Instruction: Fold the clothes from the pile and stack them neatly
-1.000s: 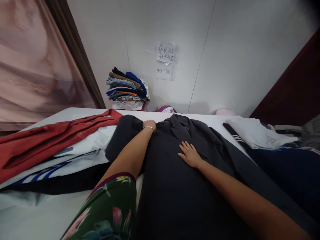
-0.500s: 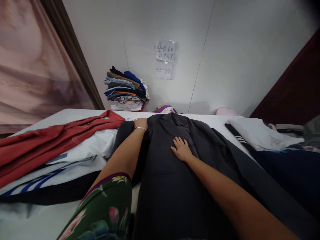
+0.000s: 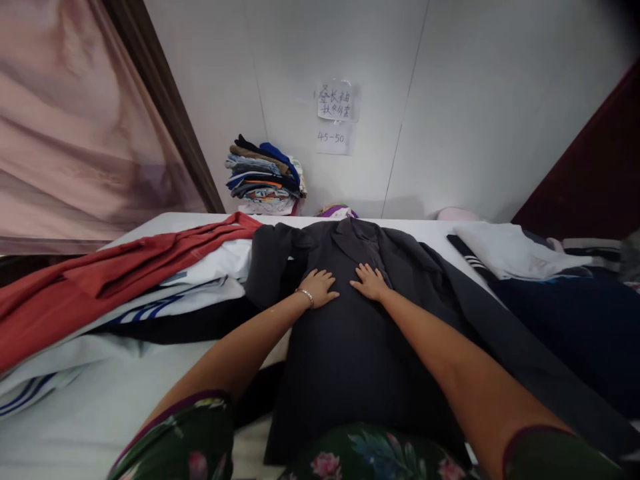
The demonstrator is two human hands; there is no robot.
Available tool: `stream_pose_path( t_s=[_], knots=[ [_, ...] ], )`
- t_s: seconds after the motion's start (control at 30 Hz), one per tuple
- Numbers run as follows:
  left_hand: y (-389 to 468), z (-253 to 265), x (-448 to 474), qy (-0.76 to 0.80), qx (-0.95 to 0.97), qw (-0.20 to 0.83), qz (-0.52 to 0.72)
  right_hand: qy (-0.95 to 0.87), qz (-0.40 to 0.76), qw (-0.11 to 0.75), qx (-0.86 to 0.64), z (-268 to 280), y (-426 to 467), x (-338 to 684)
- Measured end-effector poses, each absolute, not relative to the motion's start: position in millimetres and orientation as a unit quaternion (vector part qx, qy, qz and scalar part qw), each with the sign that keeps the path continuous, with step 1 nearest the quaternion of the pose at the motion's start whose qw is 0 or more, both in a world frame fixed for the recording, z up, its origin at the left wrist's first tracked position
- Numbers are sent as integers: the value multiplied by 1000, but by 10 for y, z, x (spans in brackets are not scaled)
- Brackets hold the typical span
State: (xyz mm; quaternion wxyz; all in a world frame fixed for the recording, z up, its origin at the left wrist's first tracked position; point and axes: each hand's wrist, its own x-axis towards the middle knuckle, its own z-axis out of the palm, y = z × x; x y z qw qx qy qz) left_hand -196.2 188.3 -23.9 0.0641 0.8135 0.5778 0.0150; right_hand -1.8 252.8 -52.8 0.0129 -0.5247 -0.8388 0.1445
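Note:
A dark grey suit jacket (image 3: 350, 347) lies spread over the table, collar toward the wall. One sleeve runs down to the right; the other is bunched up at the upper left of the body. My left hand (image 3: 319, 287), with a bracelet at the wrist, rests flat on the left front of the jacket, fingers spread. Close to it, my right hand (image 3: 370, 281) lies flat near the lapel, fingers apart. Neither hand grips the cloth.
Left of the jacket lie a red garment (image 3: 125, 267) and white clothes with blue stripes (image 3: 155, 308). On the right are a white garment (image 3: 515, 250) and navy clothing (image 3: 560, 320). A stack of folded clothes (image 3: 265, 173) and handwritten paper signs (image 3: 335, 100) are by the wall.
My left hand has let go of the jacket's left shoulder area and come down and right onto its front. The left sleeve now lies bunched there. My right hand stays nearly in place.

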Motion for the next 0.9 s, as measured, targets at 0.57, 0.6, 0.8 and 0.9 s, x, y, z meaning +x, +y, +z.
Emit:
stream_pose_path(
  t_s=[0.57,0.6,0.8,0.9],
  knots=[
    [-258,-178,-1950,730,606,168,267,-688,385,316,-527,-712,553,1419],
    [-344,-209,-1911,735,603,148,272,-678,390,323,-532,-713,461,1431],
    [-573,-274,-1807,756,581,112,281,-662,411,328,-534,-649,240,1425],
    [-597,-225,-1793,771,552,132,289,-607,504,307,-532,-612,233,1431]
  ],
)
